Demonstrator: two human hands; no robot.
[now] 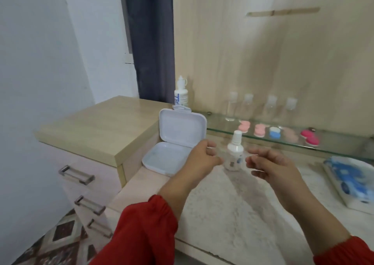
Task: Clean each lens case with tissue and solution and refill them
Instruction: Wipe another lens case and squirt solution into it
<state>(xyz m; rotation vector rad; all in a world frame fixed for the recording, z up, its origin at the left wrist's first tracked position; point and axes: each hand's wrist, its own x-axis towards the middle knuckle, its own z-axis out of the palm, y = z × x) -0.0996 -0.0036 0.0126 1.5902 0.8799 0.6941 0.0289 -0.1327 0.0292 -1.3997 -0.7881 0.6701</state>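
A small white solution bottle [234,153] with a white cap stands upright on the counter. My left hand [202,156] hovers just left of it and my right hand [269,165] just right of it. Both have loosely curled fingers, and I see nothing held in either. Several lens cases lie in a row on the glass shelf [222,130] behind: two pink cases [244,126], a blue-and-white case [274,132], a beige case [290,134] and a magenta case [309,138]. A blue-and-white tissue pack [352,181] lies at the right.
An open white plastic box [178,141] leans against the side cabinet at the left. A larger white bottle [181,92] stands behind it. Several clear bottles [230,106] line the back of the shelf. A fluffy white mat [232,204] covers the counter. Drawers [77,175] are at the far left.
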